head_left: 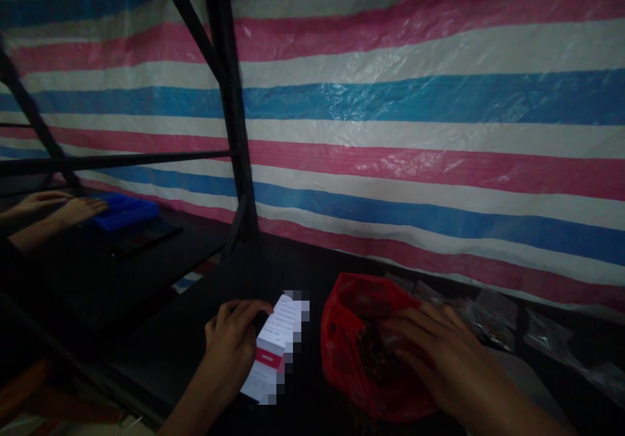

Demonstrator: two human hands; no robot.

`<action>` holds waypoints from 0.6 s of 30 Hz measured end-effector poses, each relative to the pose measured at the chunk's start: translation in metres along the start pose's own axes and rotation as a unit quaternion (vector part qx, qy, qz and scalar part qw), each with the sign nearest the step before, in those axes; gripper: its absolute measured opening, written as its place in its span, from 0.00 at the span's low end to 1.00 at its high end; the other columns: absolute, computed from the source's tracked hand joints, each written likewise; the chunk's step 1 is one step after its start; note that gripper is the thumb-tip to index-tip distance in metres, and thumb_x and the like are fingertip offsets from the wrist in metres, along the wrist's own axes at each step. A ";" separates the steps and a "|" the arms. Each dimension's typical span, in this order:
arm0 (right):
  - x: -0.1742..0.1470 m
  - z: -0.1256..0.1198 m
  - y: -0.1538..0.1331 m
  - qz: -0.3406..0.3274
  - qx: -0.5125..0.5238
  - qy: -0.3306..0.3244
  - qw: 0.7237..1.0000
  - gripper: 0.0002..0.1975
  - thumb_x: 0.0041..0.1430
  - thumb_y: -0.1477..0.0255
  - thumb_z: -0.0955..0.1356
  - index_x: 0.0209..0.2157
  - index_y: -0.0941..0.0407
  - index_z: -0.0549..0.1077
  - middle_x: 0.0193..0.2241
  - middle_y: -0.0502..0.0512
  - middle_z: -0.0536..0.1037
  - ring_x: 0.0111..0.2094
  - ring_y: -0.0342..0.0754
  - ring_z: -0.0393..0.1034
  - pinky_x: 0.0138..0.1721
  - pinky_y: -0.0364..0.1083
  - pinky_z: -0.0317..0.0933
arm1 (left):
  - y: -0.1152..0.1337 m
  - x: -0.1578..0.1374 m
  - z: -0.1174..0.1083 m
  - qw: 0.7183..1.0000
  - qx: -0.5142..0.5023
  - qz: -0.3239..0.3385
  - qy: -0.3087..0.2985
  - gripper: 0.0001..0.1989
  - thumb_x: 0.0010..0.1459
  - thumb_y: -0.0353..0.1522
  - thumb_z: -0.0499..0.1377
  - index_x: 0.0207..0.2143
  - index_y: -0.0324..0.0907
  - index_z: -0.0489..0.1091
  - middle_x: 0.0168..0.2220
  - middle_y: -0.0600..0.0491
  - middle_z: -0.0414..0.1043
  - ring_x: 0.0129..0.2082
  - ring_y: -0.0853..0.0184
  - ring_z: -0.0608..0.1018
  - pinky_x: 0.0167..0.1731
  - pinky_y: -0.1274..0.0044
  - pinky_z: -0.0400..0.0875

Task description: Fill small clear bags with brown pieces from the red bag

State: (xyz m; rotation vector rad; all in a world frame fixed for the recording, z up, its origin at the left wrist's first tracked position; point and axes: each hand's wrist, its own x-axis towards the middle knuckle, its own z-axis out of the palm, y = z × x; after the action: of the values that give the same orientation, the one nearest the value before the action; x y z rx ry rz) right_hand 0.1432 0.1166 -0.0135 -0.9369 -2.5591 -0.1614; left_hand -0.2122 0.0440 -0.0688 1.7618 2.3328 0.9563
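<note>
One red bag (336, 354), head view: lower centre-right of the frame, on the black table (293, 260), mouth open, dark pieces (372, 356) inside.
Bag's longer way: slants from upper left to lower right.
Nearer side: right hand (446, 351), stretched in from the bag's right, fingers bent over the contents; grip cannot be told.
Left hand (233, 328): lower centre, fingers curled at the lit screen's (271, 341) left edge; cannot tell whether gripping.

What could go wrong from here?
The right hand, at the mouth of the open red plastic bag, might tip it, spilling dark contents. Spillage could reach the brightly lit rectangular phone beside the left hand. Clear plastic packets near the right hand could get brushed aside.
</note>
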 end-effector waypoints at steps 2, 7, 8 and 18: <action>0.000 0.000 0.000 -0.003 -0.002 0.010 1.000 0.18 0.67 0.76 0.68 0.52 0.43 0.79 0.49 0.50 0.86 0.48 0.56 0.80 0.50 0.58 0.70 | 0.002 0.000 0.001 1.000 -0.001 0.008 0.008 0.24 0.60 0.23 0.46 0.44 0.51 0.78 0.55 0.51 0.81 0.60 0.51 0.71 0.57 0.53 0.64; 0.002 0.003 0.000 -0.014 -0.011 0.025 1.000 0.18 0.67 0.76 0.67 0.52 0.43 0.80 0.49 0.49 0.86 0.48 0.56 0.81 0.50 0.58 0.71 | 0.005 0.000 0.003 1.000 -0.002 0.019 0.017 0.23 0.59 0.22 0.47 0.40 0.51 0.78 0.54 0.52 0.81 0.57 0.52 0.71 0.53 0.57 0.65; 0.002 0.003 0.000 -0.020 -0.013 0.028 0.999 0.19 0.66 0.76 0.67 0.52 0.43 0.80 0.49 0.49 0.86 0.48 0.57 0.81 0.50 0.58 0.72 | 0.004 0.000 0.003 1.000 -0.001 0.021 0.018 0.23 0.58 0.22 0.46 0.39 0.50 0.78 0.54 0.51 0.80 0.57 0.52 0.71 0.53 0.57 0.65; 0.012 -0.006 -0.006 -0.055 -0.028 0.062 0.996 0.20 0.63 0.79 0.66 0.51 0.44 0.79 0.48 0.48 0.87 0.46 0.57 0.83 0.43 0.57 0.75 | 0.006 0.001 0.006 0.999 0.018 0.029 0.034 0.23 0.61 0.23 0.47 0.40 0.51 0.80 0.55 0.51 0.80 0.57 0.52 0.71 0.52 0.59 0.65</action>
State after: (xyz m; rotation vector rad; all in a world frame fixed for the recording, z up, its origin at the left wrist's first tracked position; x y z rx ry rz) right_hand 0.1335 0.1179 -0.0025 -0.7807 -2.5026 -0.3133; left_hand -0.2050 0.0490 -0.0704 1.8497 2.3661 1.0051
